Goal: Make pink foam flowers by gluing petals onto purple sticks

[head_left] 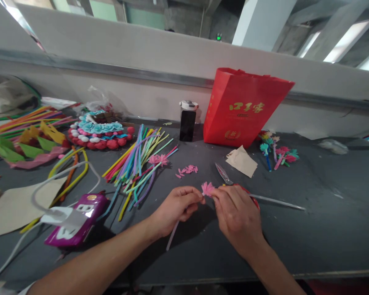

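Note:
My left hand point(180, 205) is closed around the pale lilac stem point(172, 235) of a small pink flower point(207, 189), with the stem's lower end sticking out below the fist. The fingertips of my right hand point(238, 217) pinch the flower's right edge; whether they hold a separate petal there is hidden. Just beyond the hands lies a small pile of loose pink petals point(187, 170). Scissors with a patterned blade point(224, 174) and red handles lie partly behind my right hand. A thin clear rod point(278, 201) rests to its right.
Colourful soft sticks point(141, 164) are heaped at left, with a pink flower point(158, 160) on them. A purple power strip point(80, 221) with a white plug stands nearer. Behind are a bottle point(187, 125), a red bag point(242, 110), brown paper point(242, 161) and finished flowers point(284, 157).

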Demonstrator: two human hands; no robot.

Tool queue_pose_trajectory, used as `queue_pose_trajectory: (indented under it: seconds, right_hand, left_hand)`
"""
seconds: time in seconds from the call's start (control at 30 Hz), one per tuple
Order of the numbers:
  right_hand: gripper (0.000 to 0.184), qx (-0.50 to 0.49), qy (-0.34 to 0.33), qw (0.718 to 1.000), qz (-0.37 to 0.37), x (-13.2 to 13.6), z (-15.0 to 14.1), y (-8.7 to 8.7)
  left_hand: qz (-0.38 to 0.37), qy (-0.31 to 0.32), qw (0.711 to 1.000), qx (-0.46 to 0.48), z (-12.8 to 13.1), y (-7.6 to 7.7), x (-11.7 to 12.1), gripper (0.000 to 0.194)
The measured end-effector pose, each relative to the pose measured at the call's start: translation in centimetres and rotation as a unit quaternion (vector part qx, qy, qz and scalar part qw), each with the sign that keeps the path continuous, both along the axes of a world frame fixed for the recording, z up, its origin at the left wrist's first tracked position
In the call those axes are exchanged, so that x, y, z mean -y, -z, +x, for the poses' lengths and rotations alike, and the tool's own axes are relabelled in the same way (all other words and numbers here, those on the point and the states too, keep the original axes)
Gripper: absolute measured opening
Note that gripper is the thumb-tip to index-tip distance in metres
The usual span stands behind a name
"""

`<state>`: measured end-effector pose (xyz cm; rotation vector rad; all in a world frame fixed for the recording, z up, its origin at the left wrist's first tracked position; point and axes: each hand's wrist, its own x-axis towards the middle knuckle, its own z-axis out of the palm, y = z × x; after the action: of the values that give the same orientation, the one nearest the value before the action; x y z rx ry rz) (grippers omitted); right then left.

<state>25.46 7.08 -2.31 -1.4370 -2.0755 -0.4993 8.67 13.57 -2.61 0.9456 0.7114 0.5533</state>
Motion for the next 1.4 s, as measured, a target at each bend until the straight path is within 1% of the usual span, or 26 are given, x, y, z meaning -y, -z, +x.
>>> queue_pose_trajectory:
  seconds: [0.13, 0.23, 0.4, 0.57, 0.67, 0.87, 1.0, 1.23, 1.4]
  right_hand:
    - [0.017, 0.037, 0.011, 0.999, 0.005, 0.16, -0.19, -0.07]
    - [0.017, 0.038, 0.012, 0.999, 0.011, 0.14, -0.35, -0.09]
    - [0.015, -0.020, -0.012, 1.000, -0.008, -0.12, -0.29, 0.38]
    - [0.009, -0.107, -0.025, 0.994, 0.014, -0.55, 0.00, 0.78]
    - [0.009, -0.144, -0.025, 0.989, 0.016, -0.68, 0.09, 0.75]
    - [0.006, -0.160, -0.013, 0.986, 0.038, -0.56, 0.03, 0.55]
    - [0.004, -0.163, 0.003, 0.986, 0.042, -0.57, -0.04, 0.69]
    - [0.005, -0.200, 0.011, 0.979, 0.030, -0.43, -0.18, 0.82]
    - [0.009, -0.230, 0.021, 0.972, 0.047, -0.44, -0.12, 0.57]
  left_hand:
    - [0.008, 0.004, 1.000, -0.004, 0.02, 0.09, 0.03, 0.017]
    - [0.013, 0.003, 1.000, -0.005, 0.00, 0.18, 0.02, 0.017]
    - [0.005, 0.012, 1.000, -0.004, -0.12, 0.23, -0.03, 0.017]
    - [-0.018, 0.012, 1.000, 0.017, -0.17, 0.09, -0.05, 0.017]
    - [-0.032, 0.013, 0.999, 0.028, -0.15, -0.08, -0.08, 0.016]
    - [-0.052, 0.019, 0.997, 0.050, -0.18, -0.36, -0.06, 0.017]
    - [-0.058, 0.020, 0.997, 0.056, -0.18, -0.25, -0.07, 0.017]
    - [-0.049, 0.022, 0.997, 0.052, -0.14, 0.21, -0.18, 0.016]
    - [-0.037, 0.001, 0.998, 0.058, -0.23, 0.41, -0.34, 0.019]
